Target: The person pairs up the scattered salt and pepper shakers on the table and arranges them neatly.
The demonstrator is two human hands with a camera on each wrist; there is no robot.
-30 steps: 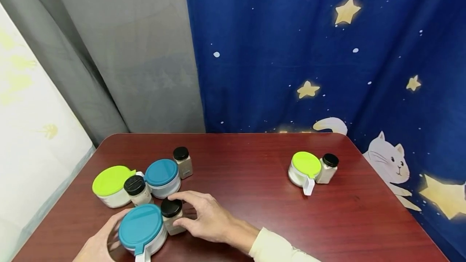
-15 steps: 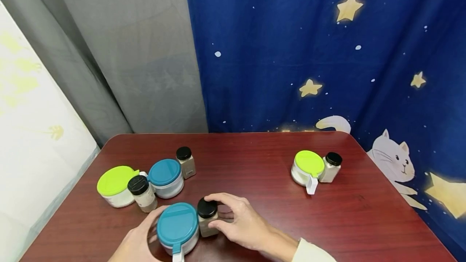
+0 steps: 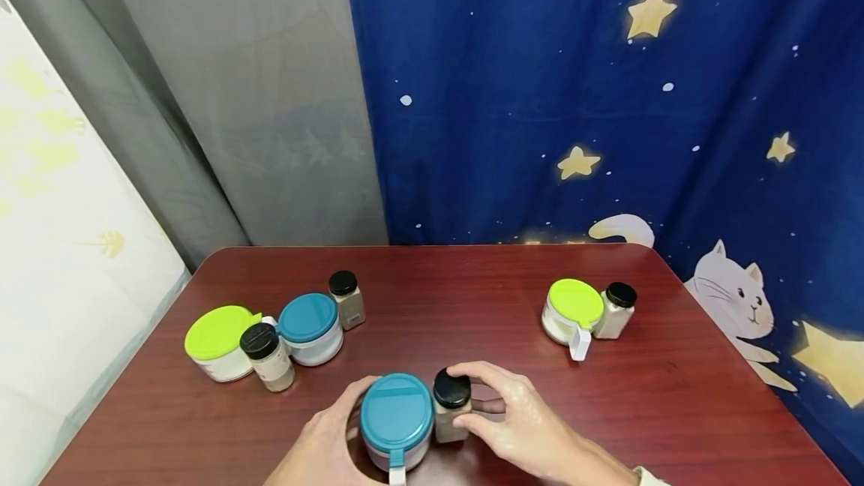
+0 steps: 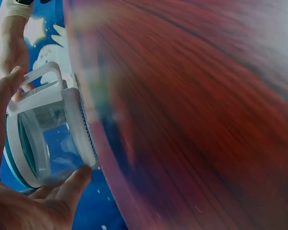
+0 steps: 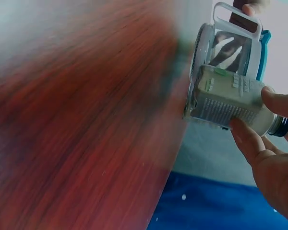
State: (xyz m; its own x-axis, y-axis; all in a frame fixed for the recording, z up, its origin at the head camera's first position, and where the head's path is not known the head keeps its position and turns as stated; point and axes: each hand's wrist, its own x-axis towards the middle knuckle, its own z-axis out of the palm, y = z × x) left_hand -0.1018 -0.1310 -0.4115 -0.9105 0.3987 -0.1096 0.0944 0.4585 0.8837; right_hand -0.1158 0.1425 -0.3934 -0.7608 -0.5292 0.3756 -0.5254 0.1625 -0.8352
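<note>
One blue-lidded handled jar (image 3: 397, 415) sits at six o'clock on the reddish-brown table (image 3: 466, 321), the left hand (image 3: 320, 439) curled round its side; just beside it, at its three o'clock, the right hand (image 3: 526, 424) pinches a black-capped seasoning bottle (image 3: 450, 407). Over toward two o'clock I see a lime-lidded jar (image 3: 574, 304).

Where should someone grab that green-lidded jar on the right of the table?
Probably by its white handle, coming from the near side. It juts from the green-lidded jar toward the person with nothing in front of it, whereas a black-capped bottle crowds the jar's right side. The jar stands upright, so a straight lift should do.
</note>
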